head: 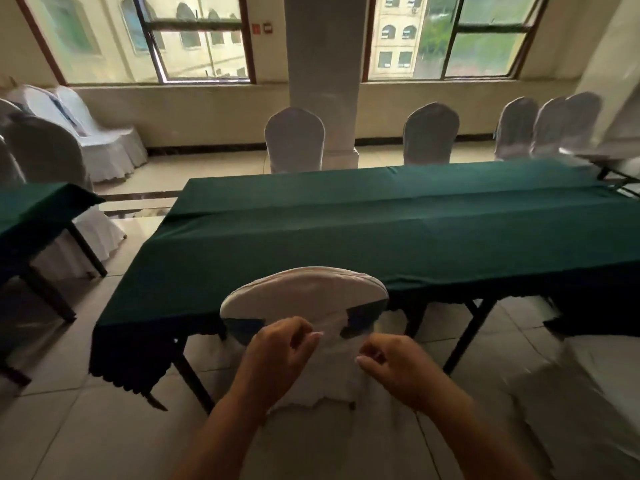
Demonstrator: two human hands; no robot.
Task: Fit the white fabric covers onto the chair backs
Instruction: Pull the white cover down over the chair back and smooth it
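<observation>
- The bench (398, 230), draped in green cloth, runs crosswise just beyond the chair (249, 329); tiled floor and covered chairs lie beyond it.
- The white cover (304, 292) caps the chair's top only, with dark back showing on both sides below its hem.
- The left hand (277, 355) and right hand (394, 365) sit just below that hem, about equally near, each pinched shut on bunched cover fabric; the pull looks downward.
</observation>
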